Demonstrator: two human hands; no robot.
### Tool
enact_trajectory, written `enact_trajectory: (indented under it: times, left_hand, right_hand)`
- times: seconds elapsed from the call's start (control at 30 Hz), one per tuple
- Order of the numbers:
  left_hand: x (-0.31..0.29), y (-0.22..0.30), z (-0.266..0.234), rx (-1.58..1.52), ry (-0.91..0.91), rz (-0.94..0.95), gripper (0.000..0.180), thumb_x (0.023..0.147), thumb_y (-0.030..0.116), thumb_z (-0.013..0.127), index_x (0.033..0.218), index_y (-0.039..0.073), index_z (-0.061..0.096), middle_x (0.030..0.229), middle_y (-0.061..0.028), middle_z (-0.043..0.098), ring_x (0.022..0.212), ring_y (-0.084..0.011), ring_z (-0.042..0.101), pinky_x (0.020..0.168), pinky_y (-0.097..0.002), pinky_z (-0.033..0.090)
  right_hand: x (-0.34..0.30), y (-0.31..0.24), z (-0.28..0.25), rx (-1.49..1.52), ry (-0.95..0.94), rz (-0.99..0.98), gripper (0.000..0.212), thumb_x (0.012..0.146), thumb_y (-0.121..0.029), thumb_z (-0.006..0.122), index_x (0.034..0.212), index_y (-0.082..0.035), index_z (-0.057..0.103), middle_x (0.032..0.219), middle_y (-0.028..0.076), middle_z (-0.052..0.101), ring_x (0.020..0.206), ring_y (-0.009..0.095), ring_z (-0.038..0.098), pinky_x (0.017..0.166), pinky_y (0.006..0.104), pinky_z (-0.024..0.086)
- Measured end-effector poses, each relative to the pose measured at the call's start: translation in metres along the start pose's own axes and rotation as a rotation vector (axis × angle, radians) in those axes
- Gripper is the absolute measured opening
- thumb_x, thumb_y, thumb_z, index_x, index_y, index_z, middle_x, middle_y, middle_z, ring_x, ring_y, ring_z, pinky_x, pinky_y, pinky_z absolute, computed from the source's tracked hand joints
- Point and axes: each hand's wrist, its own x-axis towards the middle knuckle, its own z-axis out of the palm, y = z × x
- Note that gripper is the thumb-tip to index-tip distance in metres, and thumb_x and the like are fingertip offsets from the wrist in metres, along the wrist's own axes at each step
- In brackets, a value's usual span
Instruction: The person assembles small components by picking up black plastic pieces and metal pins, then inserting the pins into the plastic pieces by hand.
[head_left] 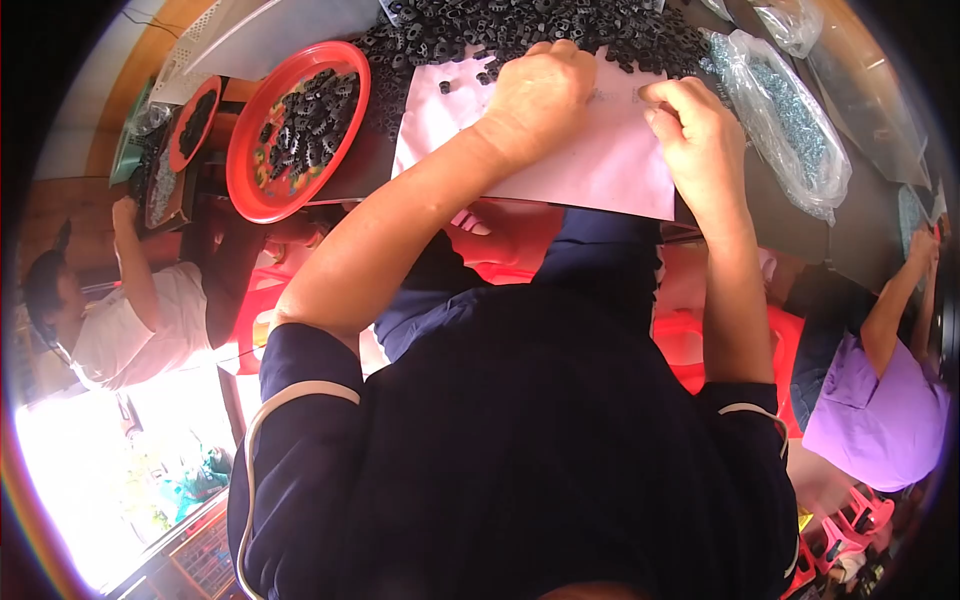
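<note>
A pink sheet [600, 180] lies at the near edge of the table, beneath both hands. Along its far edge spreads a heap of small black plastic parts [480, 25], with a few loose ones on the paper. My left hand [545, 95] reaches across the sheet to the heap's near edge, fingers curled under and hidden by its back. To the right, my right hand [697, 125] is over the sheet's right edge, thumb and forefinger bent toward each other. Whatever either hand holds is too small or hidden to make out.
On the left stands a round red tray [240, 165] holding more black parts. A clear plastic bag [825, 190] of small silvery pieces lies to the right. Co-workers sit on both sides, one in a white shirt [130, 340], another in purple [880, 420].
</note>
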Motion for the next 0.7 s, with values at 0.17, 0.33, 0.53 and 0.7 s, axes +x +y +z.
enact_trajectory:
  times: [0.17,0.33,0.53,0.7]
  left_hand:
    - [-0.027,0.004,-0.027,-0.478,0.038,-0.299,0.011,0.083,0.010,0.068,0.092,0.003,0.067,0.082,-0.0076,0.067,0.074,-0.0182,0.063,0.069,-0.0315,0.051]
    - [-0.039,0.005,-0.048,-0.725,0.057,-0.574,0.015,0.086,0.011,0.069,0.095,0.000,0.068,0.080,-0.0015,0.065,0.074,-0.0075,0.058,0.070,-0.0242,0.048]
    - [-0.050,0.008,-0.063,-0.696,0.122,-0.604,0.016,0.087,0.012,0.068,0.096,-0.001,0.067,0.081,-0.0022,0.066,0.076,-0.0080,0.058,0.072,-0.0241,0.049]
    - [-0.058,0.005,-0.063,-0.738,0.190,-0.516,0.018,0.088,0.015,0.066,0.096,-0.001,0.067,0.081,-0.0022,0.066,0.076,-0.0085,0.058,0.072,-0.0242,0.048]
  right_hand:
    - [0.008,-0.017,0.006,-0.103,0.003,-0.177,0.010,0.078,-0.011,0.069,0.089,-0.013,0.068,0.084,0.004,0.064,0.083,0.028,0.063,0.072,0.0404,0.050]
    - [0.022,-0.039,0.014,0.601,-0.109,0.167,0.015,0.087,-0.011,0.067,0.099,-0.004,0.069,0.087,0.006,0.071,0.082,0.015,0.066,0.074,0.0285,0.051]
    - [0.035,-0.057,0.031,0.768,-0.229,0.210,0.015,0.089,-0.011,0.066,0.098,0.001,0.069,0.081,0.003,0.068,0.078,0.008,0.061,0.072,0.0235,0.048]
    - [0.039,-0.059,0.032,0.842,-0.325,0.235,0.011,0.089,-0.008,0.065,0.092,0.002,0.067,0.077,0.002,0.066,0.073,0.007,0.058,0.068,0.0221,0.047]
